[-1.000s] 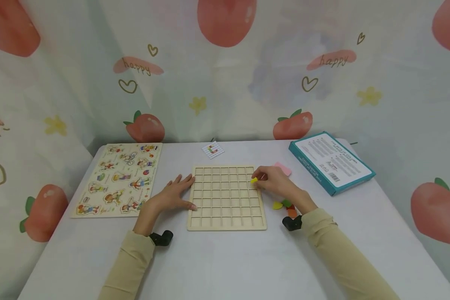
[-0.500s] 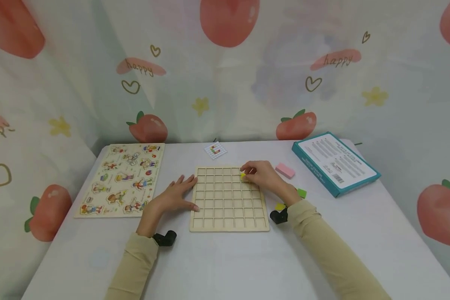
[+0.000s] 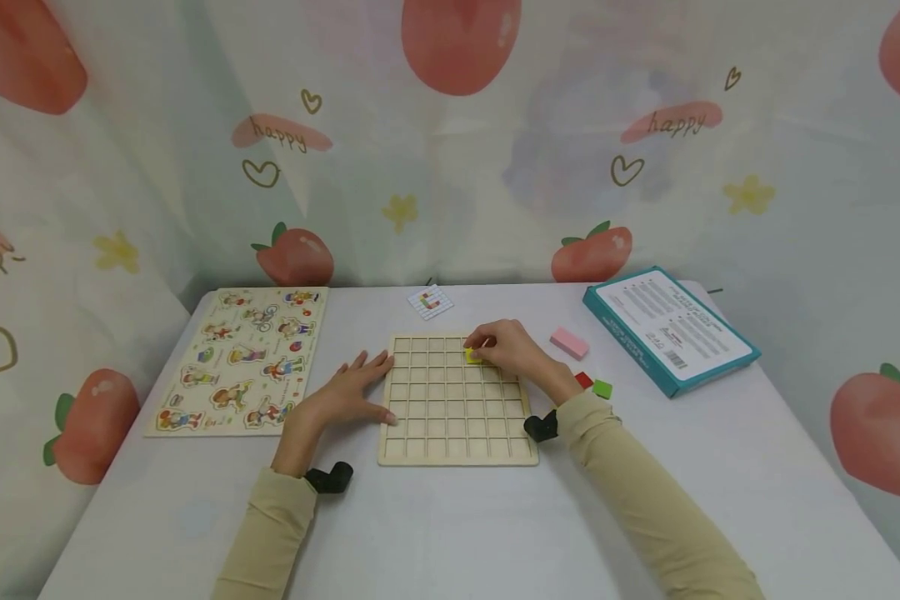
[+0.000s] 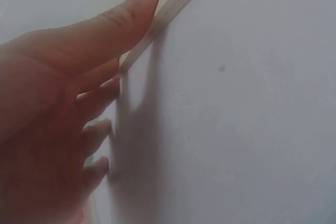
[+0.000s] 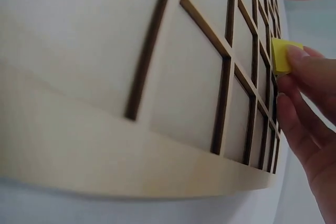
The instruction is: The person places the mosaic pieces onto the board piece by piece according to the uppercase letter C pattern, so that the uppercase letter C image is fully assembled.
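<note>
A wooden grid board with square cells lies flat at the middle of the table. My right hand pinches a yellow square tile over the upper part of the grid. In the right wrist view the tile is tilted between thumb and fingers, close to the grid's ridges. At the board's left edge my left hand rests with fingers spread, thumb on the rim and fingertips by the upper left side. The left wrist view shows that thumb against the wooden edge.
Right of the board lie a pink block, a green tile and a red tile. A teal box lies beyond them. Behind the board is a small pattern card. A picture puzzle board lies on the left.
My right hand has moved left with the yellow tile, from the board's right edge to over its upper cells. The left hand stays at the board's left edge.
</note>
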Demonstrator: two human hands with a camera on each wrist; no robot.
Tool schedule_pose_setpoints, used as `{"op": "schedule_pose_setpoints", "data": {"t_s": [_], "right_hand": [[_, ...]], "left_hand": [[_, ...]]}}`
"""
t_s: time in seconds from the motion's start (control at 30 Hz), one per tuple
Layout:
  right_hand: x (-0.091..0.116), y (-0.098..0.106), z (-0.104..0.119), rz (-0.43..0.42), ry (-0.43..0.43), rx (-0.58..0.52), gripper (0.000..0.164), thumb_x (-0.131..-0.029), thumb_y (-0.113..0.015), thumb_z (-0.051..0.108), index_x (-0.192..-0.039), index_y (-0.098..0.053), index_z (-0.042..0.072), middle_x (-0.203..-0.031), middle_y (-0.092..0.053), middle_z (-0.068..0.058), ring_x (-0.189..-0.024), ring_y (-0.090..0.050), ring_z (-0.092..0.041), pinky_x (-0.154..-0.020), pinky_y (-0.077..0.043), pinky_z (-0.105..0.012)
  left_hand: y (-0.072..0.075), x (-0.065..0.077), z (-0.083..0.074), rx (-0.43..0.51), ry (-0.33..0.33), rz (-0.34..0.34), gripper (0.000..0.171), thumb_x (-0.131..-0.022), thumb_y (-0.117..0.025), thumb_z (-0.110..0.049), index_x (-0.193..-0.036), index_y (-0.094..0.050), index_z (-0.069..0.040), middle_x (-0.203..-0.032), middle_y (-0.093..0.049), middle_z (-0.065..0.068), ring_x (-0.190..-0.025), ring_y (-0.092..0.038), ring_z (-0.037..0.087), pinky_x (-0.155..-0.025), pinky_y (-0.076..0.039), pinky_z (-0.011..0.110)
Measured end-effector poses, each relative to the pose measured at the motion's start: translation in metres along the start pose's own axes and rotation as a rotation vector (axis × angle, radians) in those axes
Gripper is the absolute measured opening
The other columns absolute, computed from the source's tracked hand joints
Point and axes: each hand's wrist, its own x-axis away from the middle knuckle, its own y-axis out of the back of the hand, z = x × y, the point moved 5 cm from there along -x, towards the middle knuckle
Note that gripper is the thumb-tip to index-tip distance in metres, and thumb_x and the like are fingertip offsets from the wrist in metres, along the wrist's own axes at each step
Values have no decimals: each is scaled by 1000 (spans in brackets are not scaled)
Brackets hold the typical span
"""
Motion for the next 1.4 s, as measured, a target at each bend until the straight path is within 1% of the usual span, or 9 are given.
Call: {"op": "schedule_pose_setpoints", "data": {"t_s": [0.17, 0.4, 0.5, 0.63, 0.73, 1.0, 1.1, 1.27, 1.4], "right_hand": [[-2, -2, 0, 16, -17, 4, 15, -93, -75, 11, -107, -80, 8, -98, -78, -5, -85, -65, -17, -79, -53, -32], [-3, -7, 0, 28, -32, 48, 16, -96, -71, 10, -108, -81, 4, -108, -77, -11, -93, -68, -21, -83, -57, -33], [-3, -7, 0, 29, -49, 36, 15, -96, -71, 9, -108, -80, 4, -104, -77, -10, -87, -67, -18, -79, -56, -30], [-1, -3, 0, 30, -71, -20, 15, -96, -71, 8, -108, -78, 4, -95, -76, -8, -76, -66, -15, -71, -56, -27], [2, 0, 0, 22, -78, -39, 15, -95, -72, 9, -108, -78, 5, -96, -77, -7, -78, -68, -15, -73, -57, -28], [17, 8, -5, 9, -85, -14, 18, -96, -70, 13, -111, -79, 9, -111, -78, -7, -98, -67, -23, -90, -56, -40], [26, 13, -6, 18, -84, -28, 19, -97, -69, 13, -113, -79, 10, -112, -78, -6, -100, -67, -24, -90, -56, -41], [41, 22, -11, 31, -100, -37, 21, -97, -69, 17, -115, -78, 13, -111, -77, -4, -98, -66, -23, -86, -54, -36], [54, 29, -18, 31, -96, -30, 22, -98, -70, 16, -117, -77, 10, -112, -77, -7, -97, -66, -23, -85, -55, -34]], "left_hand": [[-1, -1, 0, 8, 10, 0, 104, -81, -87, -36, -163, -28, -9, -172, -17, 11, -160, 0, 41, -129, -1, 59], [-1, -1, 0, 11, 19, -2, 104, -81, -88, -34, -162, -29, -8, -172, -18, 11, -160, -1, 41, -129, -1, 58], [0, -1, 0, 10, 15, -9, 104, -80, -88, -34, -162, -30, -8, -172, -19, 11, -160, -2, 41, -129, -1, 58], [1, 0, -1, 0, 18, -19, 104, -80, -88, -34, -162, -30, -9, -172, -19, 10, -160, -2, 40, -130, -2, 57], [2, 1, 0, -5, 22, -18, 104, -80, -88, -34, -162, -30, -9, -172, -19, 9, -160, -2, 39, -130, -2, 57], [0, 2, -2, -2, 19, -14, 104, -80, -89, -34, -162, -31, -9, -172, -19, 9, -160, -3, 39, -130, -3, 57], [-1, 1, -1, -3, 24, -19, 104, -80, -88, -35, -162, -31, -10, -172, -19, 9, -160, -3, 39, -130, -3, 57], [0, 2, -1, -6, 22, -24, 105, -79, -89, -37, -162, -31, -9, -172, -20, 9, -160, -4, 39, -130, -4, 58], [1, 3, -3, -12, 14, -17, 105, -80, -88, -37, -162, -30, -9, -172, -19, 10, -160, -3, 40, -129, -4, 58]]}}
